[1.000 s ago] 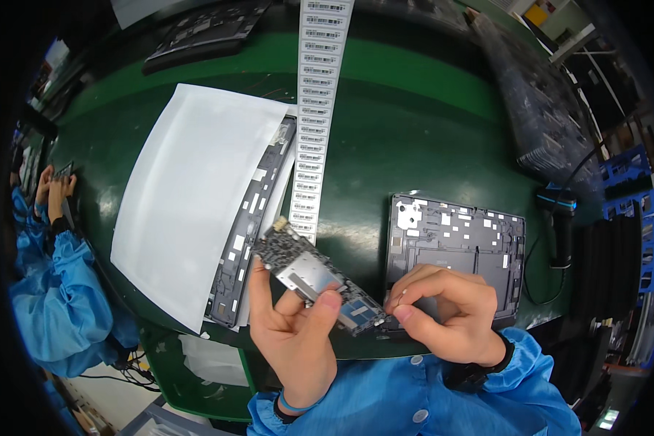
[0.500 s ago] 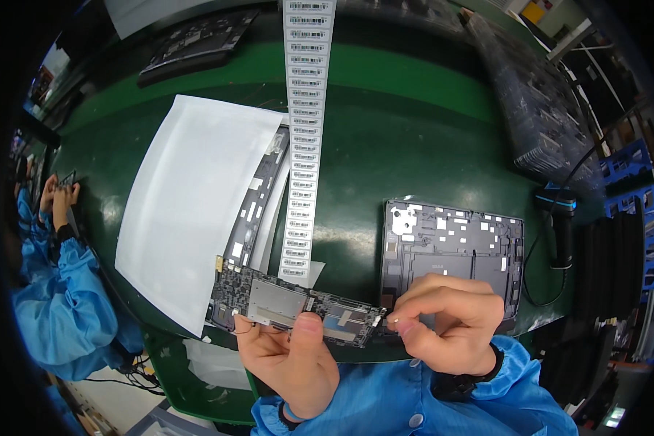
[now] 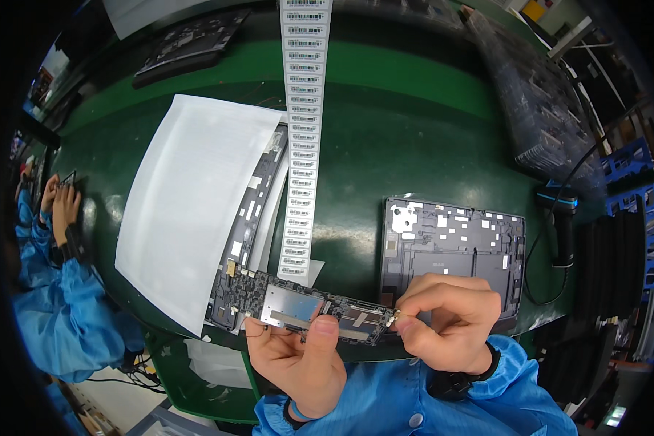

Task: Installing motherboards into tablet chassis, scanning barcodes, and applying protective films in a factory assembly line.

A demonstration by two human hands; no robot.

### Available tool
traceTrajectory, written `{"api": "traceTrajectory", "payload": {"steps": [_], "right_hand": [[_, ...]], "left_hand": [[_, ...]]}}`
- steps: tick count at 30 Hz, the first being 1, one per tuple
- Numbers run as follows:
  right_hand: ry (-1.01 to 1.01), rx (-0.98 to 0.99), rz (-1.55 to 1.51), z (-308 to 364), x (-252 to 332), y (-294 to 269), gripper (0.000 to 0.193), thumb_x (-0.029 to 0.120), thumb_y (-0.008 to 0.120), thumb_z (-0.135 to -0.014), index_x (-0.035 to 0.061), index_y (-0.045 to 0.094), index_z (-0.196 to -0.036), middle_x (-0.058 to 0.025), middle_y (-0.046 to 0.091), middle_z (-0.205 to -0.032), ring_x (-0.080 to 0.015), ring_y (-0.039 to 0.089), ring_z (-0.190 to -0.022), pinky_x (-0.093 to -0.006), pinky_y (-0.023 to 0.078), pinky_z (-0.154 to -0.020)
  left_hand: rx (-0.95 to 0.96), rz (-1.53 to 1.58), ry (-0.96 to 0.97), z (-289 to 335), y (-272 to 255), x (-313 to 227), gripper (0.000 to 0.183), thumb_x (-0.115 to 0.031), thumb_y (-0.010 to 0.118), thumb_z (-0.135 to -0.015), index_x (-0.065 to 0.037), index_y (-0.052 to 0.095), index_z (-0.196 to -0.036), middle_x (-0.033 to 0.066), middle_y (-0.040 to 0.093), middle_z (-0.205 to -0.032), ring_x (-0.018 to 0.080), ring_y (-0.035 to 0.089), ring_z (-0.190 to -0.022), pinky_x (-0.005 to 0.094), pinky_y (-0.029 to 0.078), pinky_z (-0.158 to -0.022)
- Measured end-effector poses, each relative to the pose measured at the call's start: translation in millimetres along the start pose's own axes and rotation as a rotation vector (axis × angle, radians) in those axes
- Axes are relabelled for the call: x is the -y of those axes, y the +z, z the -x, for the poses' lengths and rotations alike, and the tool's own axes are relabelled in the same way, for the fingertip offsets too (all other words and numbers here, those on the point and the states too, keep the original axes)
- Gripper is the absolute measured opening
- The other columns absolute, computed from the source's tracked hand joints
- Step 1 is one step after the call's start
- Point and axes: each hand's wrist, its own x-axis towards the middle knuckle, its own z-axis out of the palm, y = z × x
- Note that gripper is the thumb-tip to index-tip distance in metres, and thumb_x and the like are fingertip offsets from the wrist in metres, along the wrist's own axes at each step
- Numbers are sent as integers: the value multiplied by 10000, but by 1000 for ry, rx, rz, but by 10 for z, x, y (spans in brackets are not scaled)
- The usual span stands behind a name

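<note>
My left hand [image 3: 301, 370] grips a long, narrow circuit board [image 3: 294, 304] along its near edge, thumb on top and fingers beneath. Silver shield plates and small dark parts cover the board, which is tilted down toward the right. At its right end, my right hand [image 3: 454, 320] is closed in a pinch. A small pale piece shows by those fingertips, too tiny to name. Under my right hand and beyond it lies a dark grey device housing [image 3: 458, 236] with white pads, its near part partly hidden.
A strip of barcode labels [image 3: 303, 152] runs down the green table [image 3: 356, 145]. Left of it, a white sheet [image 3: 192, 189] partly covers a dark panel [image 3: 248, 218]. Stacked clear trays [image 3: 538, 109] and a handheld scanner [image 3: 559, 232] stand right. A co-worker's hands [image 3: 64, 200] are far left.
The board has shifted slightly right in my left hand's grip. Its right end now meets my right fingertips, where a small gap showed before. The label strip has slid slightly.
</note>
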Motion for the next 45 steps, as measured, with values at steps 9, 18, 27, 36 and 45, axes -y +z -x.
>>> {"api": "traceTrajectory", "payload": {"steps": [9, 18, 27, 36, 45], "right_hand": [[20, 10, -26, 6, -30, -31, 69, -66, 701, -665, -56, 666, -723, -107, 665, -662, -125, 610, -542, -228, 461, -499], [161, 133, -33, -29, -4, -137, 76, -91, 630, -659, -91, 668, -724, -140, 669, -671, -167, 625, -580, -265, 478, -554], [212, 150, -131, -17, -19, -143, 64, -104, 645, -690, -97, 669, -749, -139, 671, -682, -172, 625, -600, -268, 478, -575], [168, 92, -112, 0, -90, -112, 52, -69, 705, -718, -34, 667, -726, -71, 651, -655, -97, 588, -552, -228, 450, -506], [179, 46, -96, 30, -115, -115, 62, -54, 715, -714, -38, 668, -752, -63, 661, -671, -87, 583, -569, -231, 454, -513]], "left_hand": [[24, 3, -2, -9, 16, 10, 517, 17, 792, -787, 53, 513, -1221, 133, 660, -1054, 143, 640, -909, 276, 536, -853], [53, -32, 0, -14, -24, 44, 497, 46, 783, -789, 43, 515, -1208, 143, 669, -1056, 153, 658, -923, 292, 541, -874], [273, -26, -212, -139, -50, 17, 342, -8, 624, -942, 31, 494, -1256, 94, 651, -1068, 132, 633, -936, 263, 511, -843], [205, 66, -453, -155, -4, 14, 235, -24, 598, -970, -5, 520, -1192, 69, 657, -995, 113, 646, -863, 266, 537, -769], [204, -119, -172, -64, -18, 20, 322, 30, 613, -937, 29, 495, -1236, 106, 655, -1062, 128, 633, -932, 273, 518, -869]]}}
